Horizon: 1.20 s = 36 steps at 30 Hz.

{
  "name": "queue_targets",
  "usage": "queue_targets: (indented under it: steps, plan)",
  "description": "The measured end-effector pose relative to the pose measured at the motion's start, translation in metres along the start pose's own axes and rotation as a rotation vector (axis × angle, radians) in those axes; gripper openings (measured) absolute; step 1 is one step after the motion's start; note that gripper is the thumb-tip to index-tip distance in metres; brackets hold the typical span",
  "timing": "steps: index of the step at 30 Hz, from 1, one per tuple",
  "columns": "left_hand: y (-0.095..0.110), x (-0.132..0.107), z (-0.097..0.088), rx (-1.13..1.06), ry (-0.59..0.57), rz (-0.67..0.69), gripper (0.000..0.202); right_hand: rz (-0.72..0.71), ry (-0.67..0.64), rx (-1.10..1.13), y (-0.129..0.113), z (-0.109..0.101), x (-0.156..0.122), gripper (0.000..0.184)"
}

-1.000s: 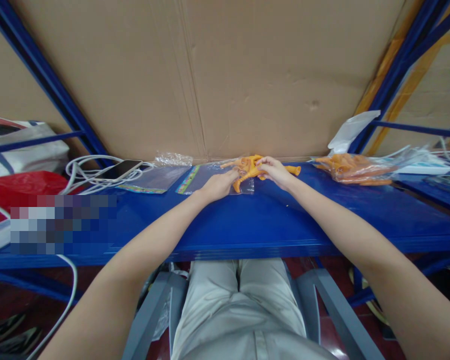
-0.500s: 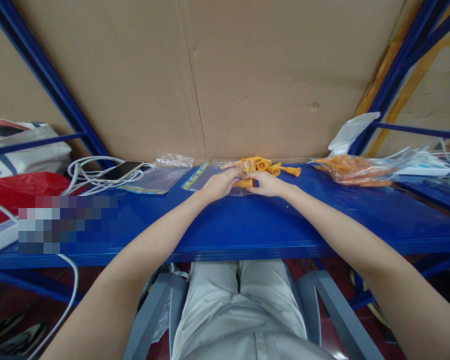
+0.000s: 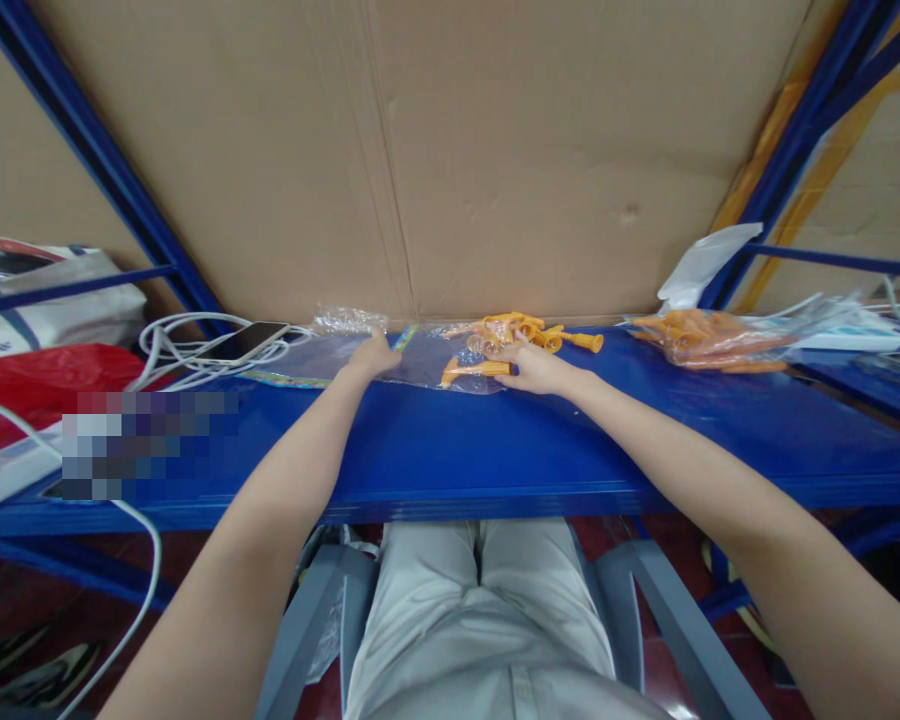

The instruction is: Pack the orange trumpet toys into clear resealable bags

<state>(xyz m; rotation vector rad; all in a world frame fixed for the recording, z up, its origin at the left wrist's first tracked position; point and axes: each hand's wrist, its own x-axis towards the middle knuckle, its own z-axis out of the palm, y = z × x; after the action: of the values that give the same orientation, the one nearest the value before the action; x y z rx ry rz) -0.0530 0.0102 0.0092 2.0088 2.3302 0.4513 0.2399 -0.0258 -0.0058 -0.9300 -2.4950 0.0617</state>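
An orange toy hammer [image 3: 487,369] lies in or on a clear plastic bag [image 3: 424,370], its head toward the left. My right hand [image 3: 541,370] is closed at the end of the hammer's handle, thumb toward me. My left hand [image 3: 373,354] rests at the bag's colourful header strip [image 3: 406,337], index finger stretched out and thumb apart; its lower fingers are hidden. Just behind the hammer is a pile of orange toy pieces [image 3: 516,328], some with round cup-like ends. Left of my left hand a second clear bag [image 3: 311,358] lies flat.
Crumpled clear plastic [image 3: 351,320] sits against the cardboard wall [image 3: 495,150]. A phone [image 3: 251,342] rests among white cables [image 3: 187,325] at left, near a red bag [image 3: 60,385]. Bagged orange pieces [image 3: 694,340] lie at right. Blue posts [image 3: 795,150] flank the blue table [image 3: 450,450].
My left hand has moved left from the hammer to the bag's header strip. More of the hammer now shows, its head uncovered. My right hand has stayed by the handle.
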Motion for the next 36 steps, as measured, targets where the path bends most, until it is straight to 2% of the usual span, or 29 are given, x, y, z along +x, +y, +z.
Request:
queue_targets:
  steps: [4,8,13,19,25,28,31,36]
  plan:
    - [-0.007,0.009,0.004,-0.025,0.012,-0.025,0.082,0.012,0.006,-0.008,0.000,0.000,0.000,0.021]
    - [-0.004,0.006,0.002,-0.139,-0.012,0.012,0.078,0.010,0.001,-0.014,-0.003,-0.002,-0.001,0.023]
    - [0.013,-0.008,0.001,-0.418,-0.146,0.093,0.063,0.006,-0.001,0.000,-0.004,-0.003,0.000,0.021]
    - [0.032,-0.020,0.006,-0.668,-0.261,0.100,0.043,-0.004,0.061,0.040,-0.001,-0.002,0.000,0.043]
    - [0.047,-0.031,0.010,-0.905,-0.305,0.082,0.035,0.021,0.049,0.004,-0.007,-0.008,-0.001,0.042]
    - [0.048,-0.030,0.010,-0.941,-0.318,0.037,0.025,0.018,0.049,0.066,-0.005,-0.006,0.001,0.036]
    - [0.045,-0.023,0.013,-0.936,-0.287,0.010,0.017,0.136,0.021,0.171,-0.002,0.000,0.001,0.036]
    - [0.034,-0.006,0.022,-0.935,-0.245,0.022,0.020,0.281,-0.010,0.496,-0.002,0.010,-0.001,0.041]
